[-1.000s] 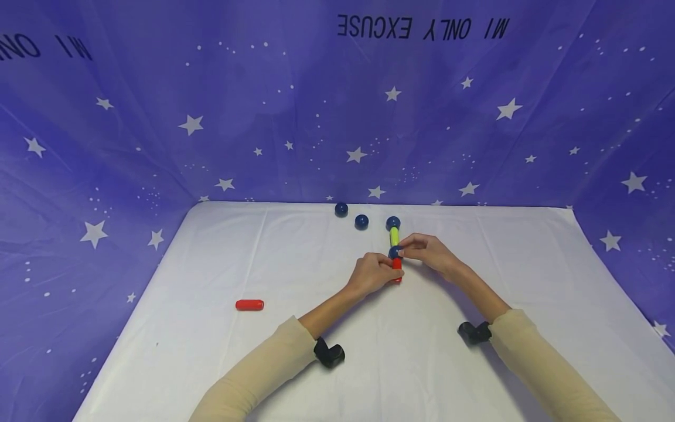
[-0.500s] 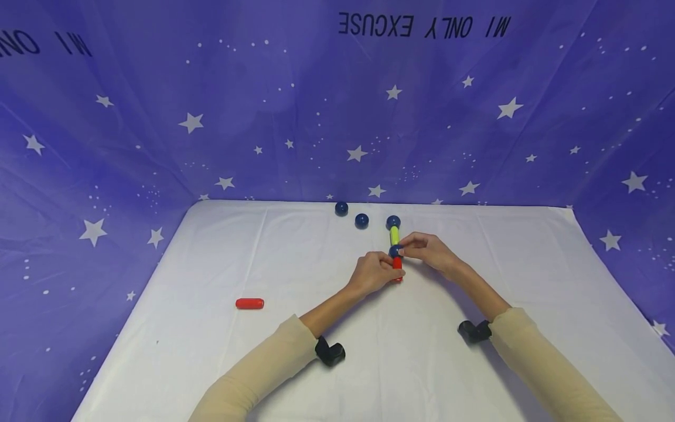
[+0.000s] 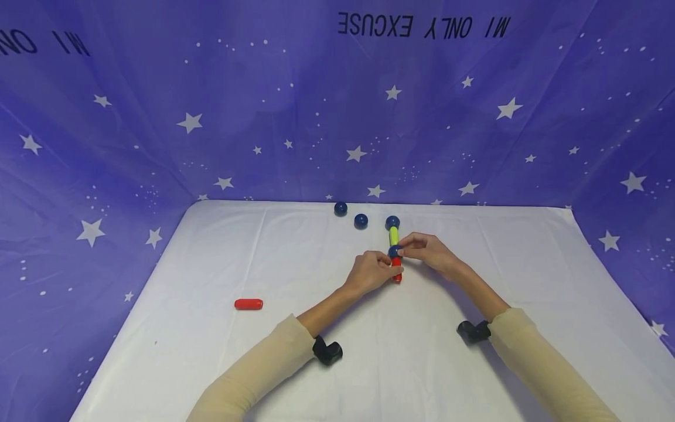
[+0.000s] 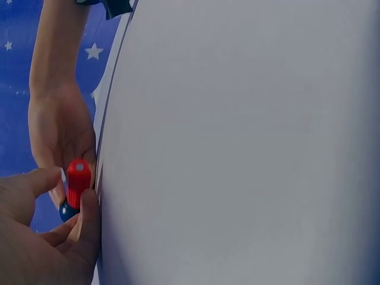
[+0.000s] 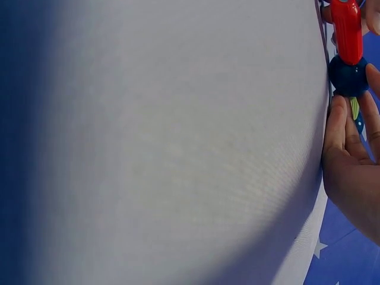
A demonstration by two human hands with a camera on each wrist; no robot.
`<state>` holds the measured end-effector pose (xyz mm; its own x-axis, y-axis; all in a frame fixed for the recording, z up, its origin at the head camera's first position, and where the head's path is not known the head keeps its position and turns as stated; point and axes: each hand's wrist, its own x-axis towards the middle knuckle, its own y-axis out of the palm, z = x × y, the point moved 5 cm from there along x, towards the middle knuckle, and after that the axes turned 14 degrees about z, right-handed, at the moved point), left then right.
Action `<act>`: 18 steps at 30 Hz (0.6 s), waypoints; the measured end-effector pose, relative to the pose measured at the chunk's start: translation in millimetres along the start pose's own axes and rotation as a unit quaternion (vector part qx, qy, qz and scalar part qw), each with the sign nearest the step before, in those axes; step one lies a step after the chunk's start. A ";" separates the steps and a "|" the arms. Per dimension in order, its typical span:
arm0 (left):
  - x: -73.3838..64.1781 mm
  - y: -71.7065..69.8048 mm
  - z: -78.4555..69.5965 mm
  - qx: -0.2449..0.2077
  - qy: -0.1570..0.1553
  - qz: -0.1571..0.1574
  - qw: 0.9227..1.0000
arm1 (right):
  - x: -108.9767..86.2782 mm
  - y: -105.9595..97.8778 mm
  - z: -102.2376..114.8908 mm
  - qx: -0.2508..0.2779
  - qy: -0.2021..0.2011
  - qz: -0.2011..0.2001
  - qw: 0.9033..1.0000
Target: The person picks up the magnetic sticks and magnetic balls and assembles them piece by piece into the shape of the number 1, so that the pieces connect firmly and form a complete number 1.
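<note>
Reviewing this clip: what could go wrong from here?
The red rod in the left hand could come away from the middle blue ball if the hands pull unevenly. Pushing on that ball with the right hand might also knock the yellow-green rod beyond it out of line. Finally, two loose blue balls sit near the far edge of the white table; a bump could roll one off.

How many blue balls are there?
4. Left to right along the back: first ball, second ball, third ball at the far end of the yellow-green rod. The fourth ball is between that rod and a held red rod. Others could be hidden.
</note>
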<state>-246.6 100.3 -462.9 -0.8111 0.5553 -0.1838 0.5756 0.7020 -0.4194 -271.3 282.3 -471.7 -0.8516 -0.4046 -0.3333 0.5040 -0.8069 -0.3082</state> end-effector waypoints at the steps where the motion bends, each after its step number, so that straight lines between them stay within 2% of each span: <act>1: 0.4 -2.5 0.4 0.002 0.001 -0.004 1.000 | 0.0 0.0 -0.3 0.001 0.001 0.000 1.000; 7: 7.8 -25.9 7.3 0.031 0.015 -0.060 0.998 | -1.0 0.4 0.8 0.012 -0.004 0.005 1.000; 14: 18.1 -53.5 19.5 0.033 0.011 -0.160 0.986 | -1.2 0.8 1.8 0.012 -0.005 0.004 1.000; 18: 24.8 -63.2 24.2 0.022 0.005 -0.201 0.979 | -0.9 1.3 0.9 0.014 -0.009 0.006 1.000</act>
<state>-305.6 59.0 -462.4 -0.9699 0.2432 0.0121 0.2056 0.8448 -0.4940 -270.0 281.3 -471.1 -0.8478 -0.4216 -0.3216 0.5103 -0.8135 -0.2788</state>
